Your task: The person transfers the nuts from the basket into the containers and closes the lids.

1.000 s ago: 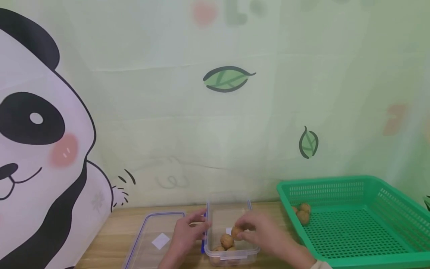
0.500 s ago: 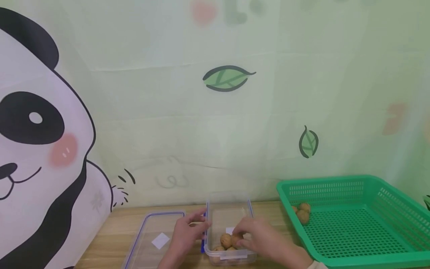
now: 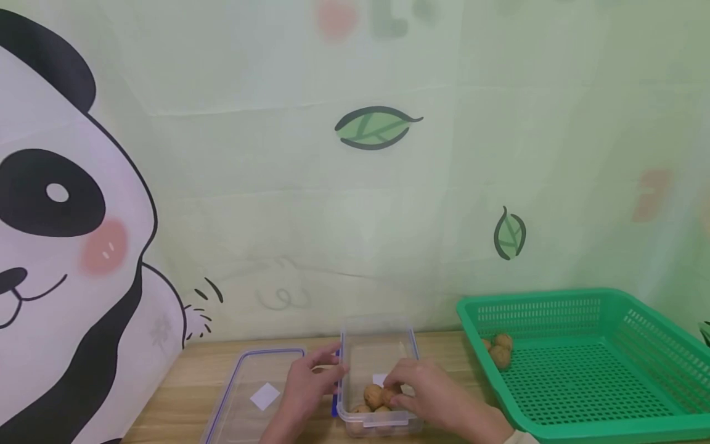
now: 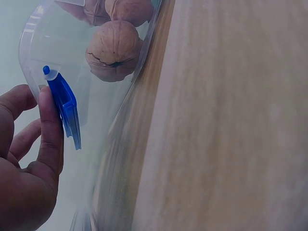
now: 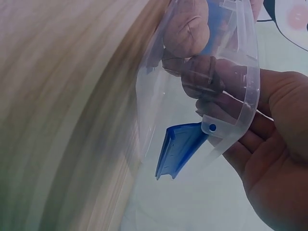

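A clear plastic food container (image 3: 363, 354) with blue latches stands uncovered on the wooden table, several walnuts (image 3: 373, 396) gathered at its near end. My left hand (image 3: 309, 387) pinches the container's left wall at the rim, beside a blue latch (image 4: 65, 108) in the left wrist view. Reaching over the right wall, my right hand (image 3: 427, 390) holds one walnut (image 5: 199, 77) low inside the container, among the others. Through the clear wall, the right wrist view shows the fingertips against this walnut. Part of it is hidden by the fingers in the head view.
Left of the container lies its clear lid (image 3: 235, 398) with a white label (image 3: 265, 396). A green plastic basket (image 3: 554, 431) stands on the right, with several walnuts (image 3: 500, 356) in its left corner. A printed cloth (image 3: 310, 216) hangs behind the table (image 3: 166, 401).
My right hand has lowered the walnut to the others at the container's near end and still holds it there. The left hand stays at the left wall.
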{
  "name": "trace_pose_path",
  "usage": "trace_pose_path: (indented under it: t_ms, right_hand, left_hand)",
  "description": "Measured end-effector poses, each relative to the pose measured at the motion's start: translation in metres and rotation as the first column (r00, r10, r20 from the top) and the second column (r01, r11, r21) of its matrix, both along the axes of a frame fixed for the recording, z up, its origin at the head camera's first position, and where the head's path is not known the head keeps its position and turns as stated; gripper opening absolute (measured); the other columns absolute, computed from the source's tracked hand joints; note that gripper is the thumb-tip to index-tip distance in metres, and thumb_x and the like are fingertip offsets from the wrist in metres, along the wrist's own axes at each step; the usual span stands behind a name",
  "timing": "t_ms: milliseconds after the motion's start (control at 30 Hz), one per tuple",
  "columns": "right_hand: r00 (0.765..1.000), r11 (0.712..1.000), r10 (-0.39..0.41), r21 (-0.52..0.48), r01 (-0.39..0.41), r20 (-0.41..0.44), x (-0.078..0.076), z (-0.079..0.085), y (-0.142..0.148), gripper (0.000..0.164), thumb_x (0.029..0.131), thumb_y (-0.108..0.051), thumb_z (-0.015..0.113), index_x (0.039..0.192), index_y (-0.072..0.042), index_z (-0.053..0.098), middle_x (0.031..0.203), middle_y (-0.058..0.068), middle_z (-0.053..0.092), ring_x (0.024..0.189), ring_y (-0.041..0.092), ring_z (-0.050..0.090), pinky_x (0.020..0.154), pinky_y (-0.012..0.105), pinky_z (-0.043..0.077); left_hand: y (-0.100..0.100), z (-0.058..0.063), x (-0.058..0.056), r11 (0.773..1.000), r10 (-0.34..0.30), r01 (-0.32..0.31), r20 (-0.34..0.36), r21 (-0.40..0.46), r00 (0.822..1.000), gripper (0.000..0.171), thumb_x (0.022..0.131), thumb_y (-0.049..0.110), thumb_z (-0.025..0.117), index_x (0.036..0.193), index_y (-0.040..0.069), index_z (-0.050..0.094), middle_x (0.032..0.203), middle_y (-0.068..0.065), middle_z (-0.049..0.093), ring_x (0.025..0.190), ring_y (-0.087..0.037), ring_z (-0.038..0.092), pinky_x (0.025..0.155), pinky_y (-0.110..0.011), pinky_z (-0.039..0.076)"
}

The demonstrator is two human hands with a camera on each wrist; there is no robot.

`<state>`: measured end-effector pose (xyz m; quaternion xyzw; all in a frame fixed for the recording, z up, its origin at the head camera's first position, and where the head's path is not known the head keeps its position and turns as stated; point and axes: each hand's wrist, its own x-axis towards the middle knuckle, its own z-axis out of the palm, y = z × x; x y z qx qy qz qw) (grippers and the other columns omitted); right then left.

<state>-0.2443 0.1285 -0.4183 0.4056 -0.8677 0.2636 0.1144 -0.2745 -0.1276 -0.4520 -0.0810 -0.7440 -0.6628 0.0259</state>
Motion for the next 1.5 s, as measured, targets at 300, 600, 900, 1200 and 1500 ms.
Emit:
trace_pose_path:
  t_ms: [300, 600, 900, 1200, 1500]
  right_hand:
    - [0.999, 0.999, -0.032, 0.032, 0.031, 0.016, 0.002, 0.001, 0.000, 0.013, 0.091, -0.008, 0.084, 0.103, -0.007, 0.077, 0.096, -0.004, 0.072, 0.089, 0.009, 0.067, 0.077, 0.026, 0.061]
    - [0.994, 0.998, -0.049, 0.029, 0.047, 0.096, 0.002, 0.004, 0.002, 0.019, 0.093, -0.009, 0.082, 0.110, -0.004, 0.077, 0.101, 0.004, 0.073, 0.086, 0.011, 0.064, 0.076, 0.027, 0.059]
    - [0.983, 0.992, -0.122, -0.001, 0.123, 0.136, 0.011, 0.025, 0.006, 0.017, 0.097, -0.009, 0.078, 0.114, -0.006, 0.076, 0.110, 0.007, 0.075, 0.104, 0.028, 0.072, 0.086, 0.040, 0.064]
    - [0.988, 0.991, -0.135, -0.013, 0.134, -0.069, 0.016, 0.045, 0.014, 0.018, 0.095, -0.010, 0.080, 0.113, -0.009, 0.076, 0.111, 0.004, 0.077, 0.103, 0.023, 0.073, 0.084, 0.037, 0.065]
    - [0.969, 0.989, -0.128, -0.095, 0.110, -0.211, 0.025, 0.061, 0.023, 0.022, 0.092, -0.006, 0.083, 0.114, -0.007, 0.077, 0.111, 0.005, 0.077, 0.103, 0.025, 0.074, 0.087, 0.038, 0.065]
  left_hand:
    - [0.001, 0.002, 0.000, 1.000, -0.001, 0.002, 0.003, -0.017, 1.000, 0.053, 0.093, 0.006, 0.080, 0.141, -0.004, 0.063, 0.115, -0.016, 0.067, 0.086, -0.026, 0.072, 0.071, -0.033, 0.067]
    - [0.002, -0.001, -0.001, 1.000, -0.012, 0.012, 0.011, -0.004, 1.000, 0.055, 0.093, 0.006, 0.080, 0.143, -0.005, 0.061, 0.118, -0.018, 0.066, 0.082, -0.022, 0.070, 0.071, -0.032, 0.066]
    - [0.002, 0.001, -0.001, 1.000, -0.008, 0.008, -0.002, -0.002, 1.000, 0.054, 0.093, 0.004, 0.080, 0.142, -0.005, 0.062, 0.118, -0.018, 0.067, 0.089, -0.028, 0.072, 0.072, -0.034, 0.067]
    - [0.001, -0.003, -0.002, 1.000, 0.001, -0.001, 0.011, -0.009, 1.000, 0.054, 0.093, 0.005, 0.079, 0.143, -0.003, 0.061, 0.119, -0.018, 0.067, 0.091, -0.028, 0.072, 0.073, -0.034, 0.067]
    - [0.000, -0.004, -0.002, 1.000, -0.011, 0.011, 0.016, -0.003, 1.000, 0.056, 0.093, 0.006, 0.079, 0.145, -0.004, 0.059, 0.121, -0.020, 0.065, 0.085, -0.028, 0.072, 0.073, -0.033, 0.066]
